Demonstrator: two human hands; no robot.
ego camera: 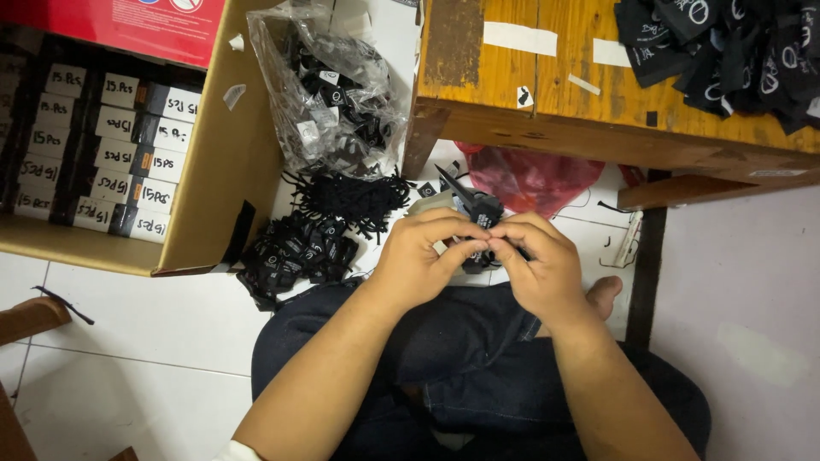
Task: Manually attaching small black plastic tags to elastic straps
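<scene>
The small black fabric tag (pixel 483 224) sits between both hands, pinched by left hand (pixel 420 259) and right hand (pixel 538 263) above the lap.

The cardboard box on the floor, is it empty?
No, the cardboard box is packed with rows of black bundles carrying white handwritten labels.

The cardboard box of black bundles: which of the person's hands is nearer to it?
Left. The left hand is on the side of the cardboard box, with floor clutter between them; the right hand lies beyond it, farther from the box.
</scene>
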